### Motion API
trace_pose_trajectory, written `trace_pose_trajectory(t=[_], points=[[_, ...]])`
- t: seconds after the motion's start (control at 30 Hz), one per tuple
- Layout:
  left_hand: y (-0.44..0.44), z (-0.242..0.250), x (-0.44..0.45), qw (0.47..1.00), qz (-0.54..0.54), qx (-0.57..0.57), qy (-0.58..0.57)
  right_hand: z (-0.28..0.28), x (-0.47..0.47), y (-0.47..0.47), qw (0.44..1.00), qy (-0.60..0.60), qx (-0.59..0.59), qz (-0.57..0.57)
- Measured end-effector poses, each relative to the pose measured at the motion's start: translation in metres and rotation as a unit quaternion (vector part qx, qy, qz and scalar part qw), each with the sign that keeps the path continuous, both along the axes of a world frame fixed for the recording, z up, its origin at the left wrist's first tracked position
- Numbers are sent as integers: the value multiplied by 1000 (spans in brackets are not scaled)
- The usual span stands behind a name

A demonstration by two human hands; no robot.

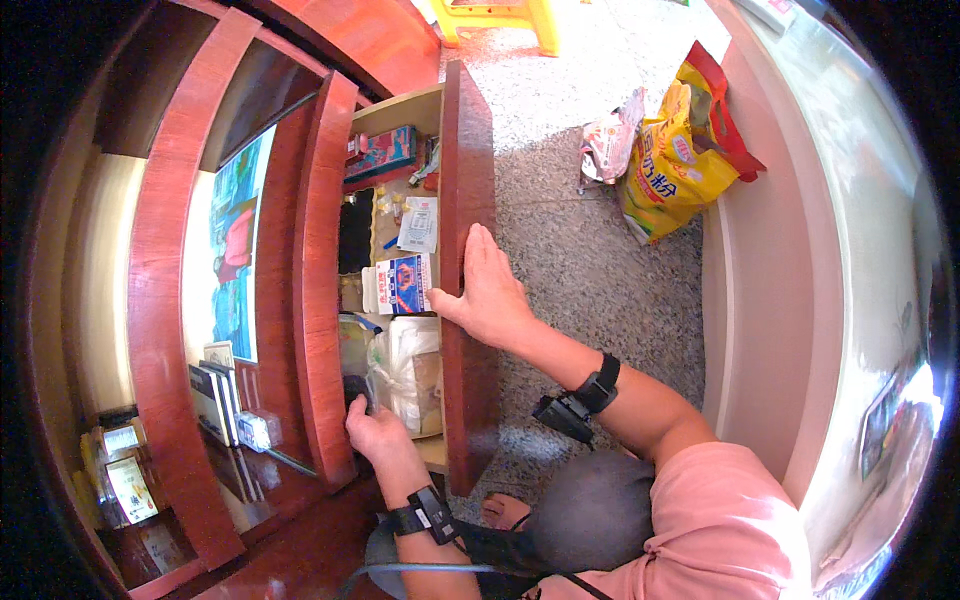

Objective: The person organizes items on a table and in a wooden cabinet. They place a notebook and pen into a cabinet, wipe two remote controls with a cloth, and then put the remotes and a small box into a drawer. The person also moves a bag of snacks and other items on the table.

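Note:
A reddish-brown wooden drawer (471, 390) stands pulled out of its cabinet. My right hand (491, 300) lies against the outside of the drawer front, with the thumb over its top edge and the fingers stretched out. Inside the drawer's near end is my left hand (384, 441), beside a tied translucent plastic bag (405, 375) and a dark object (358, 388). Its fingertips are partly hidden, so any grip is unclear. A blue and white printed box (405, 285) sits mid-drawer, below a white sachet (418, 225). A teal and red box (386, 152) occupies the far end.
A yellow and red milk powder bag (675, 172) and a pink and white packet (609, 146) rest on the speckled floor (555, 232). Beyond them is a yellow plastic stool (499, 22). Books (214, 401) stand on a cabinet shelf at left. A pale furniture side (780, 247) bounds the right.

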State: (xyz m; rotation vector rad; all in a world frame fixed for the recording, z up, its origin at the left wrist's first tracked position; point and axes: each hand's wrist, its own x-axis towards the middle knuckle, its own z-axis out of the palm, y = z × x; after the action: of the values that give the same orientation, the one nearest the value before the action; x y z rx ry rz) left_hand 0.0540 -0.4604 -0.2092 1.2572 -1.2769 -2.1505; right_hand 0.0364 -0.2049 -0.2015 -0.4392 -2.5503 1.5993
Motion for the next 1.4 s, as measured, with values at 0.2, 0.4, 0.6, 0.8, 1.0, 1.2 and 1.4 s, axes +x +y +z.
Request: trace_pose_trajectory(t=[0.2, 0.4, 0.6, 0.8, 1.0, 1.2, 1.4], points=[[5, 13, 9, 1000, 13, -22, -14, -7, -3, -2, 999, 20, 20, -14], [17, 33, 38, 1000, 5, -13, 10, -12, -9, 4, 999, 31, -5, 18], [39, 54, 84, 974, -160, -160, 16, -8, -9, 7, 999, 29, -26, 32], [40, 45, 67, 784, -399, -451, -153, -4, -7, 7, 998, 60, 10, 15], [37, 42, 46, 731, -409, -506, -206, -4, -5, 6, 999, 28, 0, 18], [35, 32, 38, 616, -397, -639, -233, -8, -5, 0, 1000, 9, 19, 12], [29, 16, 20, 566, -403, -685, -220, -7, -1, -1, 1000, 16, 6, 5]])
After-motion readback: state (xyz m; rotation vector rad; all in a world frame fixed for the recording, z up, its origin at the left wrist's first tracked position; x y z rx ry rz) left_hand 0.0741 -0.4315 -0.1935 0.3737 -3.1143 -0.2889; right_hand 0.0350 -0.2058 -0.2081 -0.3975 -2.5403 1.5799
